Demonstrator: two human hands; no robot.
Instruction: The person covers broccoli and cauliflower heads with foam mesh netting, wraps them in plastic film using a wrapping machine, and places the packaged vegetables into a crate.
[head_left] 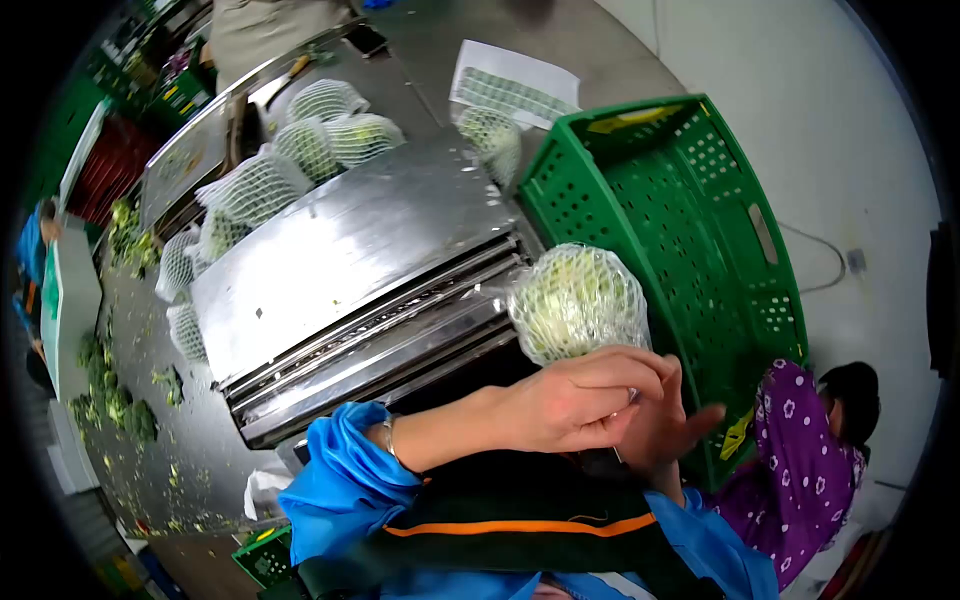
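My left hand [580,398] is closed, its fingers pinched together around something too small to make out. Close against it is my right hand [660,425], blurred, with the thumb sticking out to the right; its other fingers are partly hidden. Just beyond both hands sits a round pale green head, like a cabbage [575,305], in a white mesh net and shiny clear film. It lies between the steel wrapping machine [350,235] and the green crate [665,260].
Several net-covered vegetable heads [310,145] line the machine's far side. A sheet of green labels [515,85] lies beyond the crate, near another netted head [490,140]. Broccoli pieces [115,400] litter the left table. A person in a purple flowered garment [800,460] is at the right.
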